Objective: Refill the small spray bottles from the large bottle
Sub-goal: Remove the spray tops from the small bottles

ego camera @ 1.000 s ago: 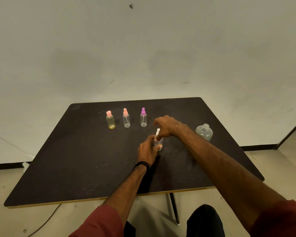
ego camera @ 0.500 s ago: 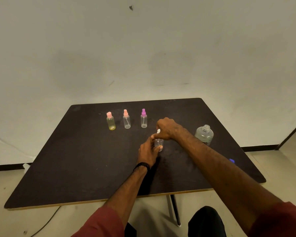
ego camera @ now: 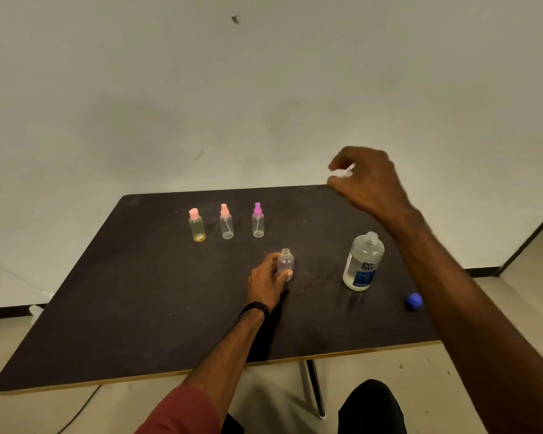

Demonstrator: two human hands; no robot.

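My left hand [ego camera: 268, 278] grips the small open bottle [ego camera: 286, 264], which stands upright on the dark table [ego camera: 132, 296] with its neck bare. My right hand [ego camera: 369, 180] is raised above the table's far edge, fingers curled round something small and white [ego camera: 345, 173], blurred, so I cannot tell what. Just right of my left grip stands the large bottle [ego camera: 362, 261], uncapped, its blue cap [ego camera: 414, 300] lying further right. Beyond my left hand, three capped spray bottles [ego camera: 227, 221] stand in a row.

A blurred white object [ego camera: 345, 172] in the right hand [ego camera: 369, 180] cannot be identified; right elbow cut off.
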